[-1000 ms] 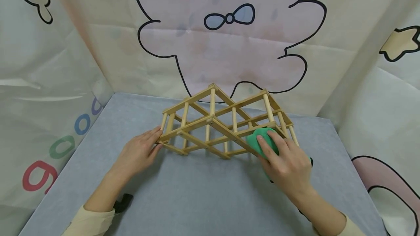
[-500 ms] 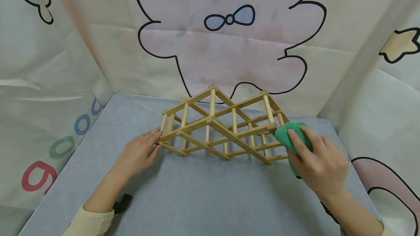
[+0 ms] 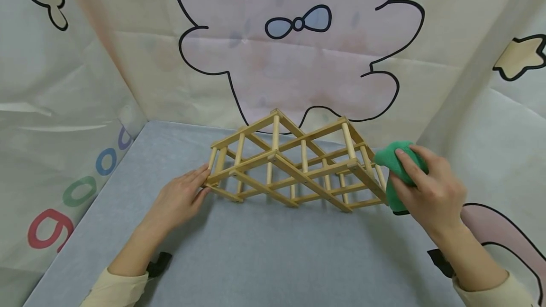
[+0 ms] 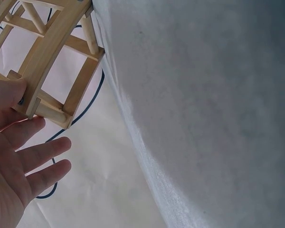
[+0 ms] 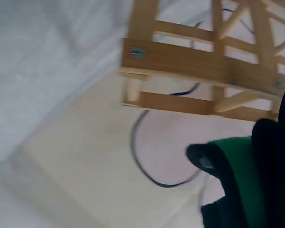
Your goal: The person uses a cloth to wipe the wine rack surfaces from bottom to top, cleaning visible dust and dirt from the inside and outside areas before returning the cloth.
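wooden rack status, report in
Left hand holds wooden rack by its left end. Right hand grips green cloth beside rack's right end. Nothing visibly blocking.

The right hand [image 3: 437, 195] hides part of the green cloth [image 3: 389, 158] under its fingers; in its wrist view, this hand is too dark for details. Above the left hand [image 4: 9, 171], the left wrist view cuts off the wooden frame [image 4: 54, 47].

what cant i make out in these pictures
Head: part of the green cloth, hidden by the right hand.
Head: top of the drawn animal, cut off by upper edge.
Left wrist: part of the wooden rack, cut off by left edge.
Right wrist: details of the fastener, blurred.
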Motion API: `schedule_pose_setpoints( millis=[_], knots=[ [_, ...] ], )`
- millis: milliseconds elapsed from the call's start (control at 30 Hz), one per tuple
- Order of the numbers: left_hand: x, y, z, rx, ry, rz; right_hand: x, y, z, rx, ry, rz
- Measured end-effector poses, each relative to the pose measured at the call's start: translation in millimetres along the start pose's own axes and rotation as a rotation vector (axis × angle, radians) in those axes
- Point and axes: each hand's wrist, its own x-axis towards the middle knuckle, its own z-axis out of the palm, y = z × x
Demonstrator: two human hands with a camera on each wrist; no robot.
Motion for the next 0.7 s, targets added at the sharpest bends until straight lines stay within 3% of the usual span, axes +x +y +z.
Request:
schedule_pose_setpoints(
  millis=[200, 467, 567, 700],
  knots=[
    [0.4, -0.8, 0.1, 0.003, -0.003, -0.002, -8.9, 28.0, 14.5, 0.029, -0.021, -0.010],
    [0.4, -1.6, 0.7, -0.002, 0.006, -0.002, -21.0, 63.8, 27.0, 0.033, -0.253, -0.126],
    [0.6, -2.0, 1.3, -0.001, 0.011, 0.003, -26.2, 73.4, 32.8, 0.042, -0.303, -0.190],
    [0.2, -2.0, 1.6, -0.004, 0.011, 0.000, -33.5, 83.0, 40.1, 0.064, -0.357, -0.209]
  ],
)
